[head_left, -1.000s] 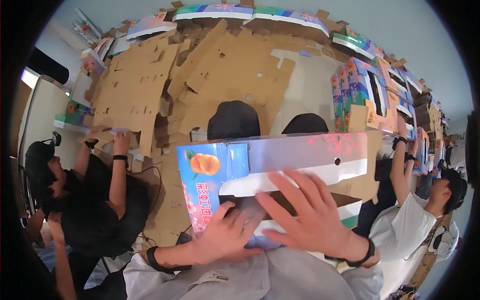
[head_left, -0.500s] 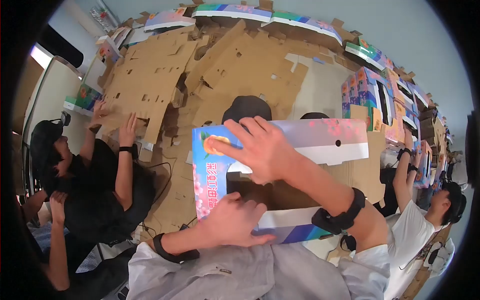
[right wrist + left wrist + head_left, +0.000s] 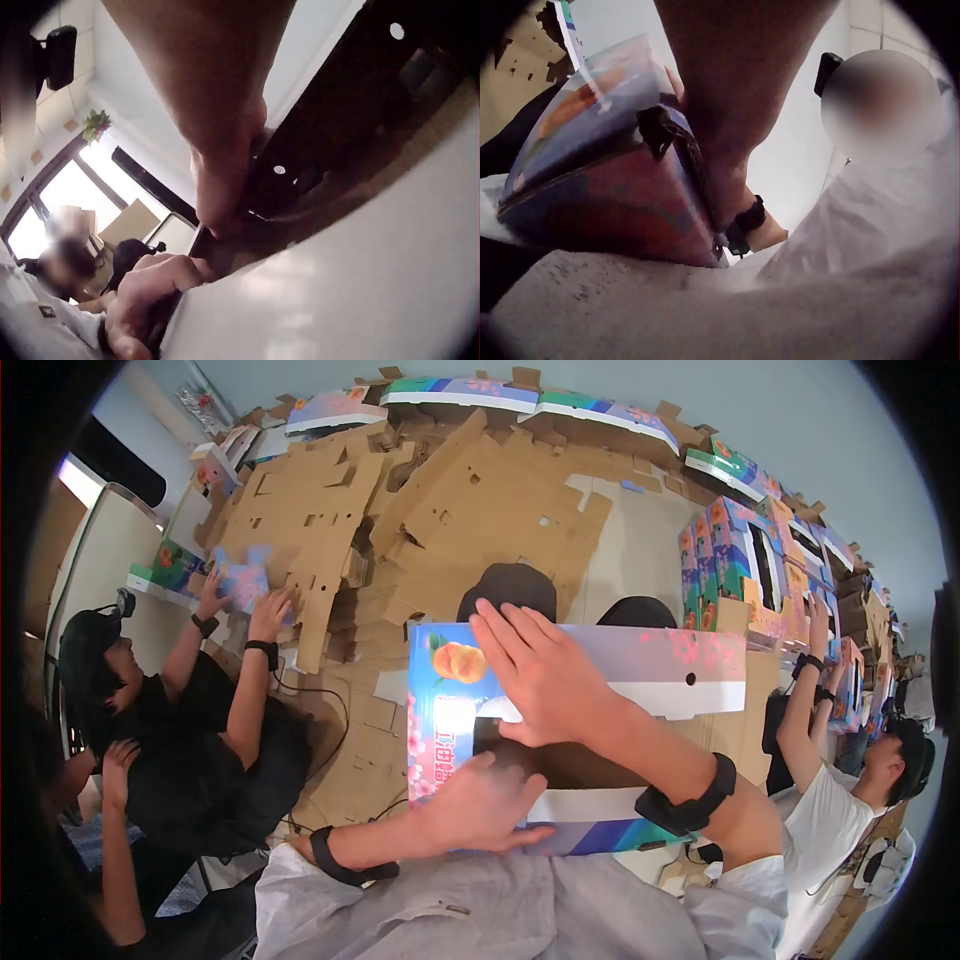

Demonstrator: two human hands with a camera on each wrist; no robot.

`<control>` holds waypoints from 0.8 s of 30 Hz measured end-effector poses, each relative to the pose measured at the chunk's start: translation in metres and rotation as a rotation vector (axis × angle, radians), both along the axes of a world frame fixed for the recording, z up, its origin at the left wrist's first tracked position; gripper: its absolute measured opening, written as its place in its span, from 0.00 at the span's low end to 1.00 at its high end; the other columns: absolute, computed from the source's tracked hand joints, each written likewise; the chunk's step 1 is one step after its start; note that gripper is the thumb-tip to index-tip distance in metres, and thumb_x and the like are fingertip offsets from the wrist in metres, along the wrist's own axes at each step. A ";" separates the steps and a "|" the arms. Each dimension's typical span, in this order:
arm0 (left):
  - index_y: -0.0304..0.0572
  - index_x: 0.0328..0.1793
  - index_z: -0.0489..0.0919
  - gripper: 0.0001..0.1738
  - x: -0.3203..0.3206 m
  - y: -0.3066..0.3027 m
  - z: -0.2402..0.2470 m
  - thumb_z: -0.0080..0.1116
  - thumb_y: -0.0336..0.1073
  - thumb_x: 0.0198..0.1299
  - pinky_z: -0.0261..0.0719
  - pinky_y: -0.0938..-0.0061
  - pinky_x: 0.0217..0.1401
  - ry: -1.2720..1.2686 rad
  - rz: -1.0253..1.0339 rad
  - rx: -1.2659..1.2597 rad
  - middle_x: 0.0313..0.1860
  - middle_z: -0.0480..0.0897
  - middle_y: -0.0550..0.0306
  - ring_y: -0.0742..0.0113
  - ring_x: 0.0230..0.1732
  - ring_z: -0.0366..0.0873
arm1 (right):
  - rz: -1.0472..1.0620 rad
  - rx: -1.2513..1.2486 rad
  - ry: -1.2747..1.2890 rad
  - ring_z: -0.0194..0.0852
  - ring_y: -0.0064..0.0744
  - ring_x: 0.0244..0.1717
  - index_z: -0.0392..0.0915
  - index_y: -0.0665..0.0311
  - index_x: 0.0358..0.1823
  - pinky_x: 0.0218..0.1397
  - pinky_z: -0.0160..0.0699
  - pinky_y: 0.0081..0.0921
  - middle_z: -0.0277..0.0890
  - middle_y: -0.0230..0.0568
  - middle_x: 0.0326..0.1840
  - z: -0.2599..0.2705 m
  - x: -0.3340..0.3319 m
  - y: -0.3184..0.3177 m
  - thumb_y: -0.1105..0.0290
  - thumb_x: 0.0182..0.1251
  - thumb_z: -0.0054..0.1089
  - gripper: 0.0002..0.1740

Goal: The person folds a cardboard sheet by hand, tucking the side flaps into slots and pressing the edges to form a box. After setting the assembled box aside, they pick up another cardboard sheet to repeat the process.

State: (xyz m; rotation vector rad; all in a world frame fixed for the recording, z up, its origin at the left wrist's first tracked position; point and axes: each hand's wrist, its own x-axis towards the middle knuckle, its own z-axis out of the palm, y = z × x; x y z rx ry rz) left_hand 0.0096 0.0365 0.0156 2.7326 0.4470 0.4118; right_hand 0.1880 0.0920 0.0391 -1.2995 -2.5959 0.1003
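Blue carton (image 3: 690, 650), peach picture (image 3: 460, 662), Chinese lettering (image 3: 443, 755)

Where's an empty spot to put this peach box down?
One pale bare patch lies between the brown cardboard sheets and the stacked printed boxes. Left of the peach box, flat cardboard scraps leave a low gap beside the person in black. The right side is crowded.

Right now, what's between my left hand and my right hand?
In the head view, only the dark opening of the printed box lies between left hand and right hand.
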 end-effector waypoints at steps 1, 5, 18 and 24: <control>0.41 0.31 0.73 0.28 0.000 -0.001 -0.002 0.60 0.62 0.55 0.64 0.70 0.27 -0.023 -0.025 -0.002 0.16 0.70 0.58 0.62 0.16 0.69 | -0.004 -0.021 -0.033 0.59 0.55 0.71 0.60 0.78 0.69 0.74 0.57 0.43 0.59 0.63 0.71 0.001 0.001 -0.004 0.54 0.36 0.76 0.58; 0.45 0.29 0.74 0.22 -0.009 0.009 0.000 0.60 0.57 0.58 0.65 0.71 0.26 -0.054 -0.080 -0.010 0.15 0.69 0.61 0.64 0.16 0.69 | -0.018 0.007 -0.013 0.60 0.56 0.70 0.60 0.78 0.68 0.74 0.58 0.43 0.58 0.64 0.71 -0.001 0.006 -0.008 0.54 0.38 0.76 0.56; 0.51 0.26 0.83 0.08 -0.053 0.079 0.000 0.66 0.41 0.52 0.70 0.75 0.35 -0.008 0.054 0.213 0.15 0.76 0.66 0.67 0.18 0.72 | -0.654 -0.233 -0.128 0.53 0.55 0.75 0.68 0.61 0.66 0.76 0.48 0.51 0.61 0.52 0.72 0.045 0.154 -0.052 0.44 0.51 0.71 0.45; 0.51 0.33 0.82 0.08 -0.031 0.081 0.060 0.70 0.37 0.47 0.75 0.69 0.43 -0.189 0.072 0.165 0.33 0.80 0.64 0.65 0.36 0.79 | -0.770 0.044 0.037 0.60 0.49 0.72 0.69 0.64 0.65 0.76 0.50 0.46 0.70 0.52 0.67 0.007 0.227 -0.089 0.51 0.59 0.68 0.37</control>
